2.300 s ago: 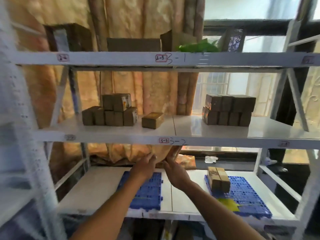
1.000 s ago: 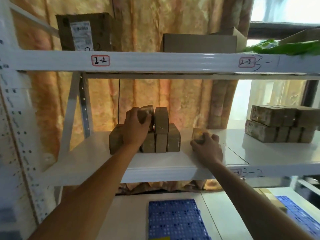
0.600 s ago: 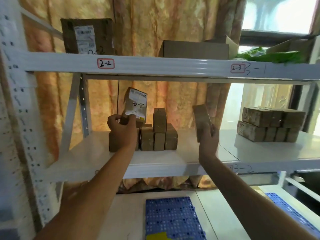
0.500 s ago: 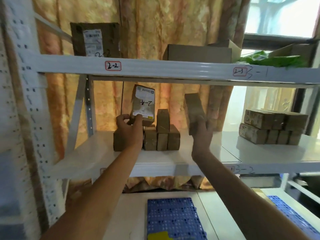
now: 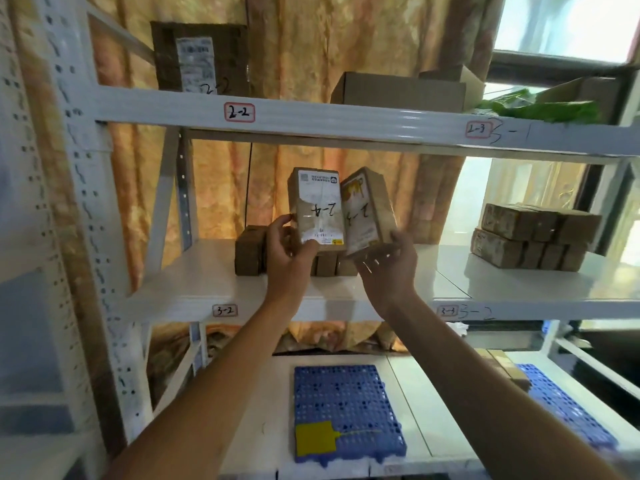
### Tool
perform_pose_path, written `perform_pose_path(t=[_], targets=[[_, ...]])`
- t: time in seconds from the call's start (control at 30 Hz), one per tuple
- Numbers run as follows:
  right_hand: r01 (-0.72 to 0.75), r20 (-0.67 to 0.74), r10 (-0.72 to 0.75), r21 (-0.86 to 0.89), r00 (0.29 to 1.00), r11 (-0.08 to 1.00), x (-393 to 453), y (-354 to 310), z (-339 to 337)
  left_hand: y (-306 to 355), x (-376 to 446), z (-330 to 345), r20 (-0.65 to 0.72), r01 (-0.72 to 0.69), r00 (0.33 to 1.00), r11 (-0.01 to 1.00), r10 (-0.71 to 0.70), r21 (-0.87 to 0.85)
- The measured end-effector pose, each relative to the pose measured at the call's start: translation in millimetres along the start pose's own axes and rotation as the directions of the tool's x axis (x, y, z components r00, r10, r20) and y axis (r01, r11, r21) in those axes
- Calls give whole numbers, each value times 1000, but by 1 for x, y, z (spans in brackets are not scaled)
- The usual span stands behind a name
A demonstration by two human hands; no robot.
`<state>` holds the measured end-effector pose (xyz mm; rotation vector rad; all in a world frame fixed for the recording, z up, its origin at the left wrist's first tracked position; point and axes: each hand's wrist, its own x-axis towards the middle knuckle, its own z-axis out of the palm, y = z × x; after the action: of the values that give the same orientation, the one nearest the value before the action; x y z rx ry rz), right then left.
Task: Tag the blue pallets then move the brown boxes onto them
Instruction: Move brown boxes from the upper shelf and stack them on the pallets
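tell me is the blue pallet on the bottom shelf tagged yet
Tagged: a yellow tag lies on the blue plastic pallet's near corner.

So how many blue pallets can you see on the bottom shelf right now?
2. One pallet lies on the bottom shelf below the hands, with a yellow tag at its near left corner. The other pallet lies further right, partly behind the right forearm.

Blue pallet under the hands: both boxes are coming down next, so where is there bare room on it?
The near blue pallet is bare across its back and middle; only the yellow tag covers its front-left corner. The right pallet already carries a box at its back end. White shelf lies bare between the two pallets.
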<state>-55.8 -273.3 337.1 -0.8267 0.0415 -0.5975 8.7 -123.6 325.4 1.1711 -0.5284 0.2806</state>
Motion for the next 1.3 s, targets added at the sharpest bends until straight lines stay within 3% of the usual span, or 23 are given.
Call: perform_pose_path(t=[0.07,0.23,0.4,0.5,0.63,0.73,0.83,1.07,1.3], targets=[[-23,24,22,46,999,999,-9,0,-12,2,-20,3,-2,-31,1000,999,31,24],[146,186,-86,-338,979,930,-49,-3,-42,13,-77,20,9,-130,991,979,130,159],[209,254,-115,-381,960,901,-98,-31,-104,7,-147,70,12,-132,991,961,134,242],[142,181,-73,-407,981,902,-134,-57,-171,-4,-212,119,-11,-64,998,982,67,177],[48,13,-47,-460,999,886,-184,-81,-266,-51,-299,180,27,13,999,974,-20,228],[-46,-182,-55,-507,982,861,-203,-98,-338,-94,-352,229,50,136,987,961,-152,243],[-127,-285,-36,-529,958,839,-205,-120,-408,-135,-391,283,53,247,962,940,-266,237],[-283,-447,16,-539,895,793,-157,-159,-542,-238,-419,399,123,412,887,883,-445,224],[-396,-580,-4,-560,815,728,-58,-183,-656,-348,-402,506,131,510,823,821,-552,256]])
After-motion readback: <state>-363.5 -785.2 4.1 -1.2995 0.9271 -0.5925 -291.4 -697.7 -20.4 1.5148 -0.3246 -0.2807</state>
